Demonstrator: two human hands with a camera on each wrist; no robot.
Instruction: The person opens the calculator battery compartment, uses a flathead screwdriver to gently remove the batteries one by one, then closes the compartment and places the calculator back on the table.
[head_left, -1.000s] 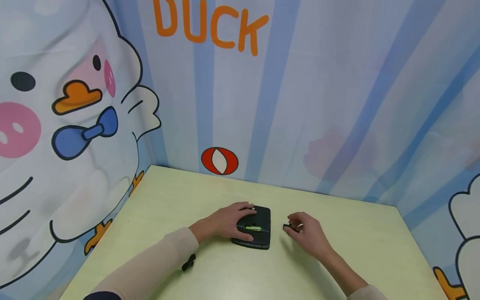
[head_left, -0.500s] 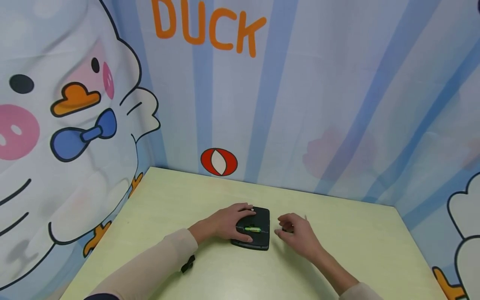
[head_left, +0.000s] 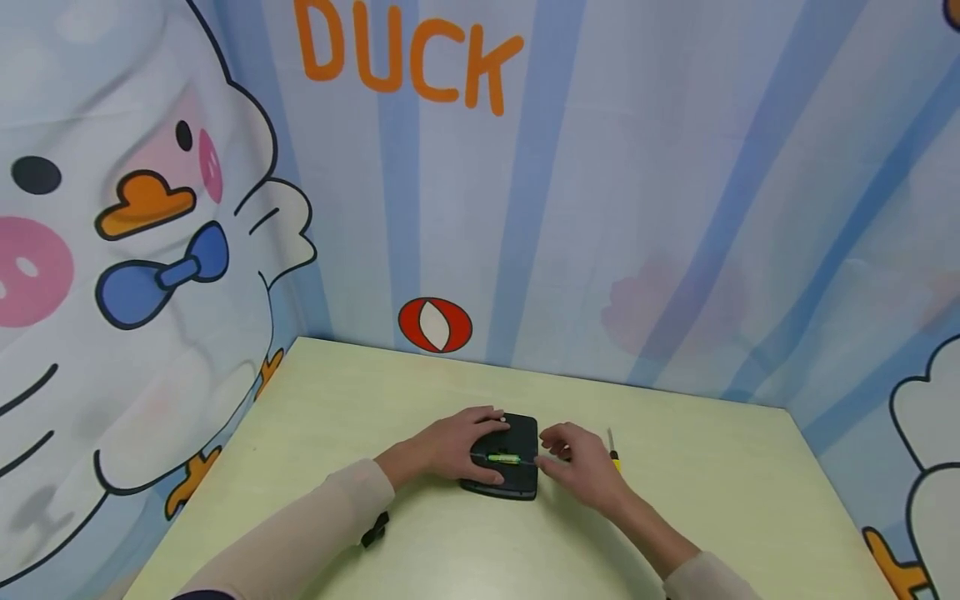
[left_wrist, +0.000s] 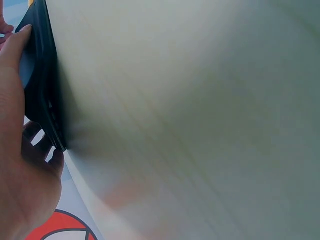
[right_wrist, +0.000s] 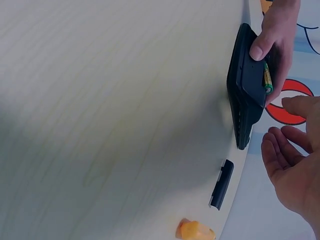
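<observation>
A black wedge-shaped device (head_left: 519, 479) lies on the table with its battery side up, and its face is hidden. A green battery (head_left: 503, 459) sits in the open slot on its back. My left hand (head_left: 459, 446) grips the device, thumb at the near side and fingers spread over the far side. At the device's right edge, my right hand (head_left: 581, 462) has loosely curled fingers. In the right wrist view that hand (right_wrist: 295, 165) holds nothing. Below the device there lies a small black battery cover (right_wrist: 221, 185), hidden behind the right hand in the head view.
A screwdriver (head_left: 614, 454) with a yellow and black handle lies just beyond the right hand. The pale table (head_left: 405, 379) backs onto a printed duck curtain (head_left: 675, 192). A small black strap-like piece (head_left: 375, 530) shows beside the left sleeve.
My right hand has moved left to the device's edge, and the black cover it pinched earlier is now on the table. The screwdriver has come into sight behind it. My left hand stays put.
</observation>
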